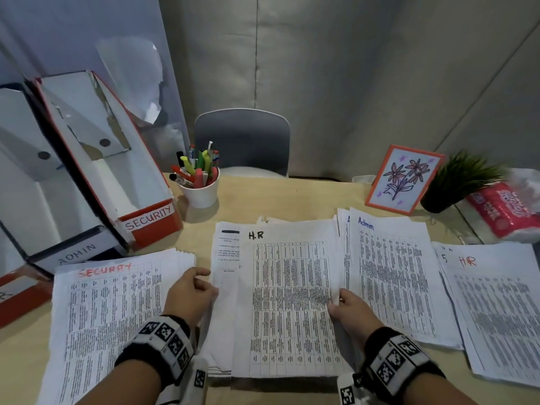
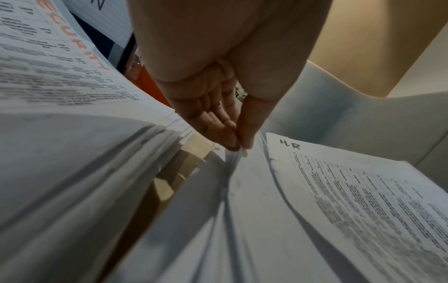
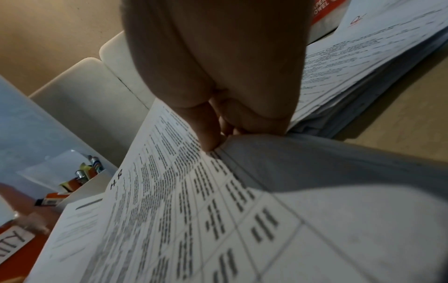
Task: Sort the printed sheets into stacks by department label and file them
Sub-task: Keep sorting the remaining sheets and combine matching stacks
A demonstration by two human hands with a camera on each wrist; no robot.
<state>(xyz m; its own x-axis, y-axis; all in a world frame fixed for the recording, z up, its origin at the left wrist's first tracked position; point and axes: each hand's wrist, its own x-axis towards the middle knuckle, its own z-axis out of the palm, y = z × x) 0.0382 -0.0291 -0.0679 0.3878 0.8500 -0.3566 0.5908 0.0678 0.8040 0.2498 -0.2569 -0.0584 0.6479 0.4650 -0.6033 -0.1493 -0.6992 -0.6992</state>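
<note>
Between the two hands, a central pile of printed sheets (image 1: 286, 302) topped by a page marked "H.R" is held at both side edges; the left hand (image 1: 190, 296) is bent over the pile's left edge, its thumb and fingers (image 2: 225, 134) pinched together on a few sheets in the left wrist view; the right hand (image 1: 352, 312) is clamped on the right edge, thumb on top of the printed page and fingers curled beneath, as seen in the right wrist view. Three further stacks are counted on the table (image 1: 292, 197): a "SECURITY" stack (image 1: 108, 311) just left of the left hand, an "Admin" stack (image 1: 391, 276) just right of the right hand, and an "HR" stack (image 1: 496, 311) further right again. Beyond the left hand, three file boxes are seen, one labelled "SECURITY" (image 1: 117, 159), one "ADMIN" (image 1: 77, 254), and a third (image 1: 17, 296) whose label cannot be read; one white cup of markers (image 1: 200, 185) stands beyond the hands.
</note>
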